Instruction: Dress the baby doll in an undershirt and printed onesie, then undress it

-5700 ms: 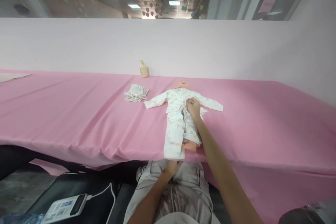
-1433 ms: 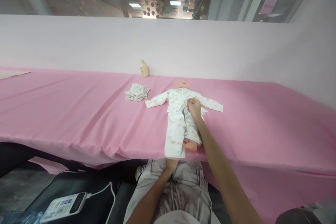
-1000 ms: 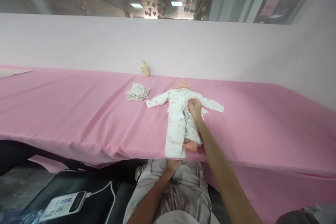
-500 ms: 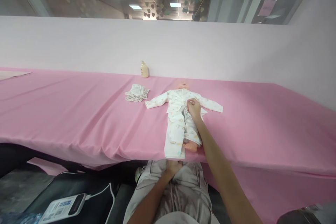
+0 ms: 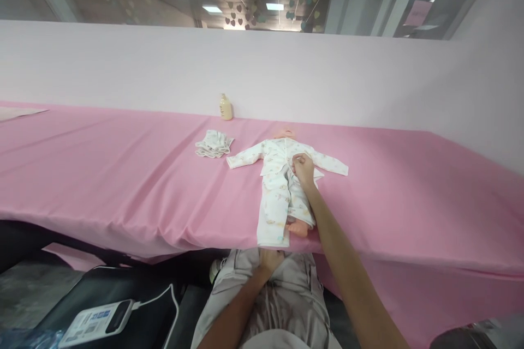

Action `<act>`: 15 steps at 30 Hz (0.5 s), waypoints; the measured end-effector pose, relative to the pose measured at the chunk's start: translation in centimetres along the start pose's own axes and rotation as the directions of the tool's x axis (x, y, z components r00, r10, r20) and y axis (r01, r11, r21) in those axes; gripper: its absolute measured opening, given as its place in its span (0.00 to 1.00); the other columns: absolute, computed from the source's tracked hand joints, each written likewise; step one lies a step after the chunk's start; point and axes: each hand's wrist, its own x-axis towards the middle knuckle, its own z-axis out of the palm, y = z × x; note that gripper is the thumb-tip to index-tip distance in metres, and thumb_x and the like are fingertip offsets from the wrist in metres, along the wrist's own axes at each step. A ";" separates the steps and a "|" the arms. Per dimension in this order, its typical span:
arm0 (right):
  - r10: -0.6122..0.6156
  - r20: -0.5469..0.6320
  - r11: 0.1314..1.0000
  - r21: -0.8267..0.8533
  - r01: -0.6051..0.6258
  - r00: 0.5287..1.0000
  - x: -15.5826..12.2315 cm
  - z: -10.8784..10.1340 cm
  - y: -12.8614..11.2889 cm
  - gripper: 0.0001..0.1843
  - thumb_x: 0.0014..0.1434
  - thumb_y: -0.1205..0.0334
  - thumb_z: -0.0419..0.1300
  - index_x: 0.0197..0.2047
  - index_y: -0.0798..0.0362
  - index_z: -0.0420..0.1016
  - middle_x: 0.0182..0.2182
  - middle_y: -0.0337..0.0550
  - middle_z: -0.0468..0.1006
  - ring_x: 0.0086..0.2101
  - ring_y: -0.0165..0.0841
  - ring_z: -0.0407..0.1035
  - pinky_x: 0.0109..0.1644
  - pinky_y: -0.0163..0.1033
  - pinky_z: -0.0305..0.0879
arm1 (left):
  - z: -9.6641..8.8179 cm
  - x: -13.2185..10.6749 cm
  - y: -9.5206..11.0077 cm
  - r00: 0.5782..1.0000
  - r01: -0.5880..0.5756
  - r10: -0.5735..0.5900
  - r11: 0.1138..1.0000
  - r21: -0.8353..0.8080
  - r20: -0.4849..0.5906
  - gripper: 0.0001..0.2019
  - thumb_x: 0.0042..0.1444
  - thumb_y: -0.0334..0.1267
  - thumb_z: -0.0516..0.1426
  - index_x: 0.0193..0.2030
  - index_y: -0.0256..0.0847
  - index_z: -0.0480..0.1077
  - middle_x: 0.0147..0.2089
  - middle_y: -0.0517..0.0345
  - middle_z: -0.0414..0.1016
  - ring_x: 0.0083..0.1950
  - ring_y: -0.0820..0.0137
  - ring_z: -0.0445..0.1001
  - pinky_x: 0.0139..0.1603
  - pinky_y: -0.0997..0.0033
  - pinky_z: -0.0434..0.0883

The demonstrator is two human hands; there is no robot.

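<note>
A baby doll (image 5: pixel 299 228) lies on its back at the table's front edge, its head away from me. It wears a white printed top (image 5: pixel 275 154) with both sleeves spread out and matching trousers (image 5: pixel 273 212). One bare foot shows from the bunched right trouser leg; the left leg lies long and flat. My right hand (image 5: pixel 303 169) is closed at the front of the top, fingertips pinched together. What they pinch is too small to make out. Down in my lap, just below the table edge, rests my left hand (image 5: pixel 271 257), its fingers mostly hidden.
A folded stack of white cloth (image 5: pixel 214 144) lies left of the doll, with a cream pump bottle (image 5: pixel 225 107) behind it by the wall. Pink cloth (image 5: pixel 102 174) covers the table. A white device with a cable (image 5: pixel 98 323) sits on a black seat at lower left.
</note>
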 end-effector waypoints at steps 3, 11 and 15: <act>-0.002 0.002 1.000 -0.001 0.002 1.000 0.0 0.0 0.0 0.05 0.48 0.62 0.53 0.30 0.52 0.68 0.16 0.30 0.66 0.16 0.25 0.59 0.20 0.30 0.56 | -0.2 0.0 -0.1 0.999 -0.040 0.040 0.999 0.004 -0.033 0.26 0.47 0.32 0.50 0.54 0.48 0.71 0.52 0.58 0.75 0.59 0.62 0.68 0.62 0.64 0.62; -0.004 0.008 1.000 -0.011 0.004 1.000 0.1 0.1 0.3 0.05 0.48 0.62 0.53 0.29 0.51 0.67 0.16 0.30 0.66 0.16 0.26 0.59 0.21 0.31 0.55 | -1.6 -2.1 0.5 0.996 -0.008 -0.011 0.973 -0.230 -0.083 0.21 0.50 0.31 0.51 0.50 0.46 0.72 0.47 0.55 0.77 0.57 0.61 0.68 0.61 0.59 0.62; -0.065 -0.013 0.993 -0.100 0.064 0.998 0.0 0.2 0.3 0.05 0.49 0.62 0.52 0.28 0.51 0.67 0.16 0.31 0.65 0.19 0.27 0.60 0.25 0.32 0.55 | -4.0 -7.5 2.8 0.994 -0.092 0.106 0.928 -0.361 0.020 0.20 0.47 0.31 0.54 0.49 0.37 0.71 0.50 0.48 0.74 0.55 0.61 0.69 0.60 0.58 0.63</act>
